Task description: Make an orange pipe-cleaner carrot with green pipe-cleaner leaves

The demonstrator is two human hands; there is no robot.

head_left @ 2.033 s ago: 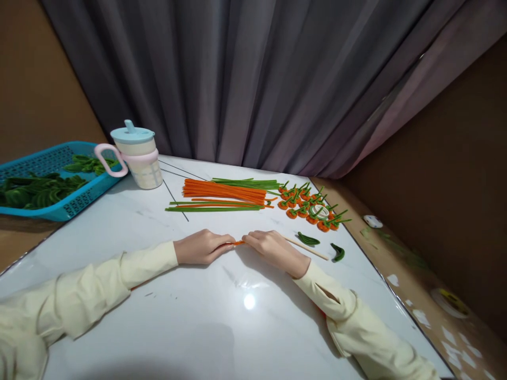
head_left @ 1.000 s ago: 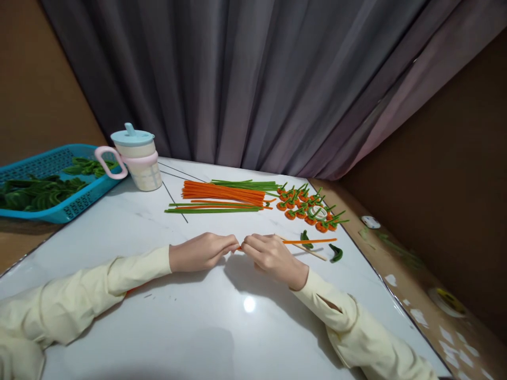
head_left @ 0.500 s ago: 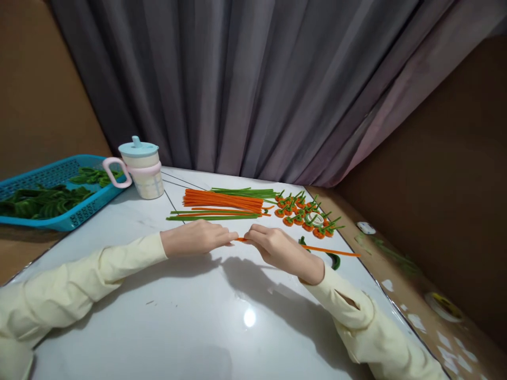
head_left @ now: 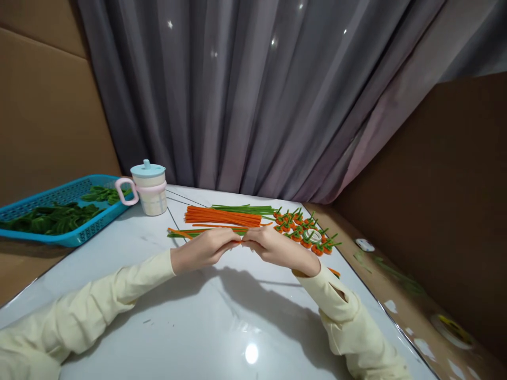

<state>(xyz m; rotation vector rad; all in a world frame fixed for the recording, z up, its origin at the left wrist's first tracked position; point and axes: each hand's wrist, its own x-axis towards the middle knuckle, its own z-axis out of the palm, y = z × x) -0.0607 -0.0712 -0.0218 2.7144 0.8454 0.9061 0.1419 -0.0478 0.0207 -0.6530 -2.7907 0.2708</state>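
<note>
My left hand [head_left: 209, 247] and my right hand [head_left: 273, 245] meet fingertip to fingertip just above the white table. Both are closed in a pinch on an orange pipe cleaner [head_left: 241, 241], of which only a short bit shows between the fingers. Behind the fingers lie a bundle of orange pipe cleaners [head_left: 222, 215] and a row of green pipe cleaners [head_left: 241, 207]. More green stems lie partly covered by my left hand. Several small orange coils with green stalks [head_left: 317, 249] stand beyond my right hand. Past my right wrist an orange end [head_left: 335, 273] peeks out.
At the left, a blue basket [head_left: 73, 240] holds green leaf-like pieces [head_left: 55, 217]. Next to it stands a lidded cup [head_left: 152, 192] with a pink handle. A white ring-shaped roll [head_left: 312, 235] sits among the coils. White scraps [head_left: 390, 306] and a tape roll [head_left: 453, 331] lie on the right.
My hands have drawn closer together, covering more of the orange pipe cleaner between them. The long orange piece seen right of my right wrist is now mostly hidden. The view has tilted up.
</note>
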